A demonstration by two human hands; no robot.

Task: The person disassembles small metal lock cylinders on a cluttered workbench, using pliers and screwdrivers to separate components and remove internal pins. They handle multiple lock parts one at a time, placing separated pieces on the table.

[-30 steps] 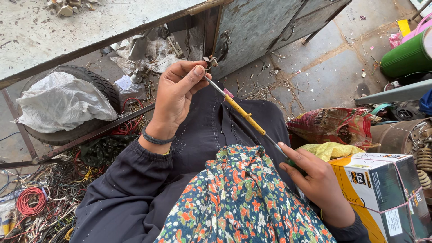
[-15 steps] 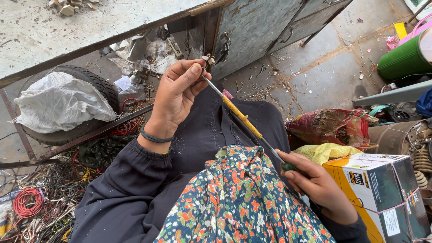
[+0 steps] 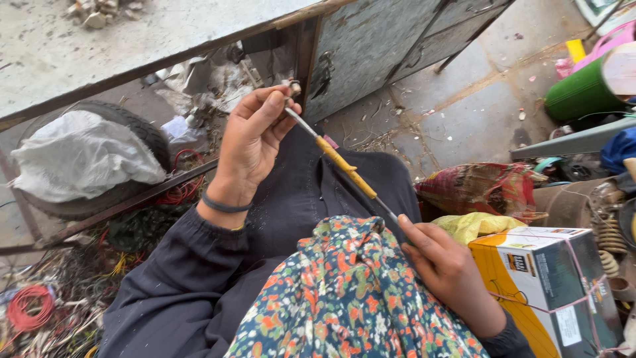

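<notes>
At five o'clock, the right hand [image 3: 450,272] pinches the lower end of a thin rod [image 3: 344,169] with a yellow sleeve, fingers closed tight. The rod slants to eleven o'clock, where the left hand [image 3: 252,142] clamps its small metal tip [image 3: 291,87] between thumb and fingers.

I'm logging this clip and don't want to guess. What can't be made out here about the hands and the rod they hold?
Head view only:
- Lower end of the thin rod with its yellow sleeve: hidden inside the right hand.
- Small fitting at its upper end: too small, partly covered by the left hand fingers.
- Right wrist: cut off by the lower edge.
- Person's lap: covered by floral cloth.
</notes>
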